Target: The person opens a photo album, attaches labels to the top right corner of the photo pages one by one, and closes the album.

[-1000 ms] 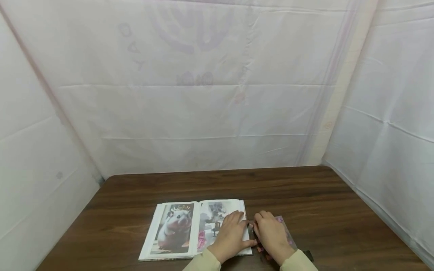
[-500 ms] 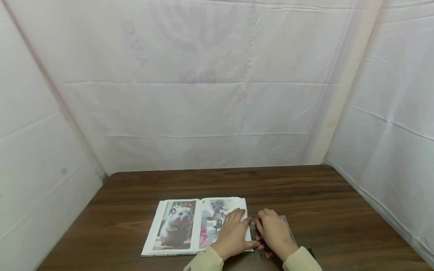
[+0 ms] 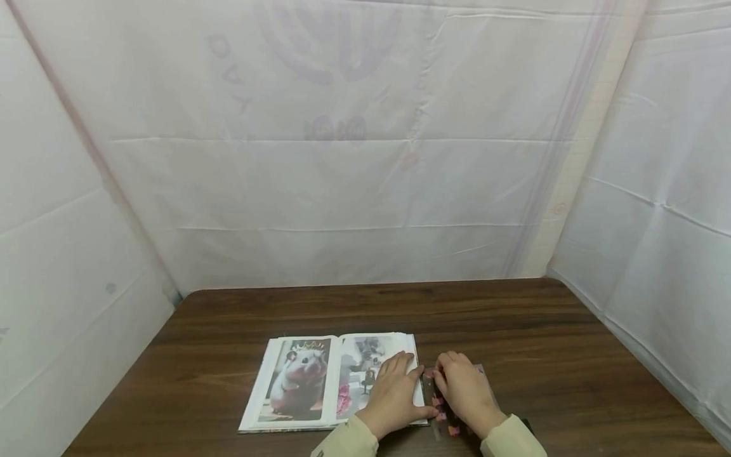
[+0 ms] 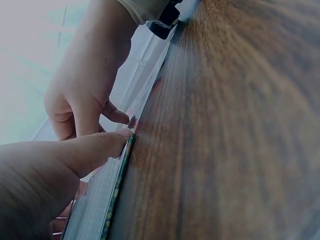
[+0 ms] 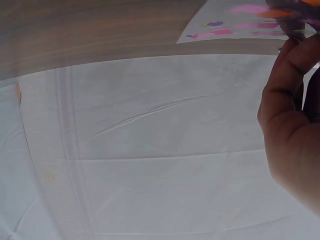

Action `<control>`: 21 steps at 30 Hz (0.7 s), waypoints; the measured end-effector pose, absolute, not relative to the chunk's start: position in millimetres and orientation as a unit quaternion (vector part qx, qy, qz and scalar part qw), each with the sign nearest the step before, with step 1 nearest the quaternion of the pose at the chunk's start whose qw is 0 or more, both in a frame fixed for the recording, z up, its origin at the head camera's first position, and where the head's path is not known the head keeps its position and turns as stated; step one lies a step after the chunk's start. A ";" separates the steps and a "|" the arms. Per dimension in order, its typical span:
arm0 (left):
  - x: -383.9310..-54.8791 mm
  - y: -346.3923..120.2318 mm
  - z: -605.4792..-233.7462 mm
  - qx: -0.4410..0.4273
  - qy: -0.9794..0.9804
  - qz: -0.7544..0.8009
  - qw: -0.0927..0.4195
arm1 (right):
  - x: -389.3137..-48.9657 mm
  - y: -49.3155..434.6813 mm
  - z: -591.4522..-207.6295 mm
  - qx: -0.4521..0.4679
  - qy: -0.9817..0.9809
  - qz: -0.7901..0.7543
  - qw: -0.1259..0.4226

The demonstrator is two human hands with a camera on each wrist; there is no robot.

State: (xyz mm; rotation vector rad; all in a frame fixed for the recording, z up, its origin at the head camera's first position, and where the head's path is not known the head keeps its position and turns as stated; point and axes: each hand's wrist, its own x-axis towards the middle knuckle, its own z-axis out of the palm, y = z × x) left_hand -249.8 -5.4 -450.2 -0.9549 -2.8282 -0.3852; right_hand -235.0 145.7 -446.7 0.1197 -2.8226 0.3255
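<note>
From my remote feed, starting at the left, an open picture album [image 3: 333,388] lies flat on a dark wood-grain table [image 3: 525,336], close to the person. The spread is longest from left to right; its spine points away from the person, the far end leaning slightly right. On the left page, a crowned hamster picture [image 3: 299,387] stands upright, head toward the table's far edge. The right page carries a greyish picture [image 3: 355,374] with a pink flower at lower left; a hand covers its lower right part, and I cannot make out its subject.

That is the left hand [image 3: 394,395], resting palm down with fingers stretched out and thumb reaching past the page edge.

Just right of the album is a clear sheet with coloured stickers [image 5: 215,17]. Its right edge runs away from the person, the far end angled left. The right hand [image 3: 465,390] covers most of it, so I cannot judge its long axis. That hand's fingers are bent over the sheet; I cannot tell whether they pinch it. A dark shape beside the right sleeve [image 3: 513,439] is mostly hidden.
</note>
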 end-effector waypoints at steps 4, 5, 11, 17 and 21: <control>-249.3 -5.4 -450.5 -0.316 -0.939 -0.120 0.070 | -234.1 146.6 -445.4 0.046 -0.981 0.118 0.144; -249.2 -5.5 -450.6 -0.317 -0.938 -0.118 0.073 | -233.6 146.9 -445.0 0.047 -0.981 0.118 0.144; -248.8 -6.2 -448.9 -0.317 -0.939 -0.115 0.061 | -233.2 147.7 -444.2 0.050 -0.981 0.123 0.144; -248.4 -6.4 -447.3 -0.316 -0.941 -0.108 0.049 | -233.6 149.1 -443.7 0.049 -0.979 0.136 0.141; -248.6 -6.3 -447.4 -0.316 -0.942 -0.105 0.047 | -233.5 150.2 -442.5 0.044 -0.978 0.155 0.132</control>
